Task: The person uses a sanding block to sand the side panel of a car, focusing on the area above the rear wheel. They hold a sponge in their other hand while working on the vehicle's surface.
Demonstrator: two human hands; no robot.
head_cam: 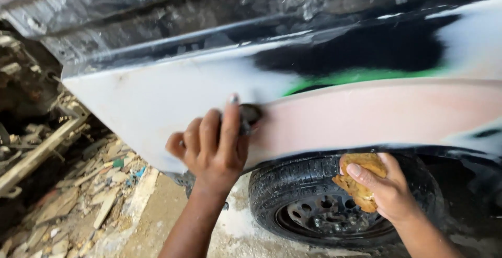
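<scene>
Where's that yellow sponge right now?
The sponge is in the right hand, low on the right of the head view, held in front of the tyre, below the car panel.

The car panel [157,101] is white at its left, pale pink [376,114] over the wheel, with black and bright green patches above. The sponge [361,182] is yellow-brown, the sanding pad [250,114] dark grey, the tyre [293,182] black.

Outdoor yard, daylight. Bare dirt ground [157,221], pale dried splashes near the tyre [319,205]. Heap of broken wood scraps and rubble [78,190] lay at left.
</scene>
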